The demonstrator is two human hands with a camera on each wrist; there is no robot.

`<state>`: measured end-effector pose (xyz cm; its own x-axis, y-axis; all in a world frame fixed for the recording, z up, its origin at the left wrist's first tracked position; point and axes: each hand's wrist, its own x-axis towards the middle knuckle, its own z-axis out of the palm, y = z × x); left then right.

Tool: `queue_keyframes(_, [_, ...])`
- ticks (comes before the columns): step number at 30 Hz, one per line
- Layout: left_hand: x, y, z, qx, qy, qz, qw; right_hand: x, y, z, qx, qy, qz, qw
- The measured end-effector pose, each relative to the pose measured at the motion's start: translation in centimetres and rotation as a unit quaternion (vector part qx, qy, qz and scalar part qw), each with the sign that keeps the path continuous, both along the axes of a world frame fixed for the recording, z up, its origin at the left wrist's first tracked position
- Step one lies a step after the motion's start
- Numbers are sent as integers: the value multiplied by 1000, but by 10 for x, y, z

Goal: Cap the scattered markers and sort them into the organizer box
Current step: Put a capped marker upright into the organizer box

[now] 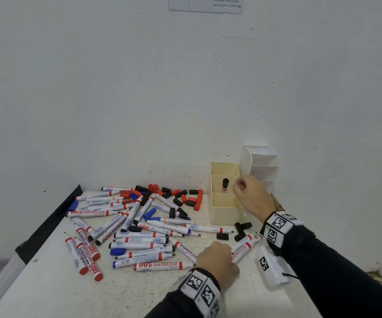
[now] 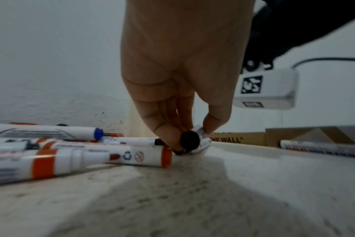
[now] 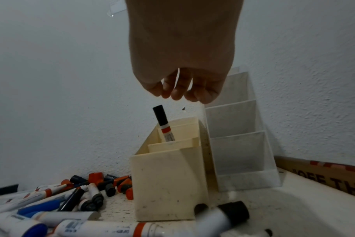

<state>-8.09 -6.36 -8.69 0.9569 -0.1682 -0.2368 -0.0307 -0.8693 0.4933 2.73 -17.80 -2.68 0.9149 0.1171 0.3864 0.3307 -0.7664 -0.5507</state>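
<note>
Left hand (image 2: pixel 184 67) down on the table (image 1: pixel 139 292), fingertips (image 2: pixel 166 133) and thumb pinching a marker (image 2: pixel 197 141) with a black end, which lies on the tabletop at the right edge of the marker pile (image 1: pixel 125 228). In the head view the same hand (image 1: pixel 217 258) covers the near end of two red-banded markers (image 1: pixel 246 246).

Right hand (image 1: pixel 251 193) hovers over the cream organizer box (image 1: pixel 223 214), fingers (image 3: pixel 178 91) loosely curled, holding nothing. Just below them one black-capped marker (image 3: pixel 163 123) stands slightly tilted in the box's middle compartment; the front compartment looks unoccupied.

A white tiered organizer (image 1: pixel 262 166) stands right beside the cream box against the wall. Loose red and black caps (image 1: pixel 180 196) lie left of the cream box, a few more black caps (image 1: pixel 241 229) at its front. Many uncapped markers scattered across the table. A small white device (image 1: pixel 271 267) with a printed tag lies near the right forearm.
</note>
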Motion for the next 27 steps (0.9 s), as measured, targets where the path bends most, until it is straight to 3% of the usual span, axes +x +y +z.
queue_keyframes(5, [8,37,12,-103,9,66,992,-16,-17,-7,-11,104,8,994])
queue_keyframes(9, [12,69,17,-111,-21,106,988,-24,-13,-36,-144,220,57,963])
queue_keyframes(18, [8,108,18,-117,-28,125,985,-39,22,-56,-301,169,50,937])
queue_keyframes(21, [9,115,16,-96,-29,132,986,-39,25,-57,-279,152,63,946])
queue_keyframes(24, [9,116,16,-72,-42,142,986,-40,28,-55,-145,132,103,975])
queue_keyframes(27, [8,115,16,-43,-42,124,991,-41,33,-48,-69,99,129,984])
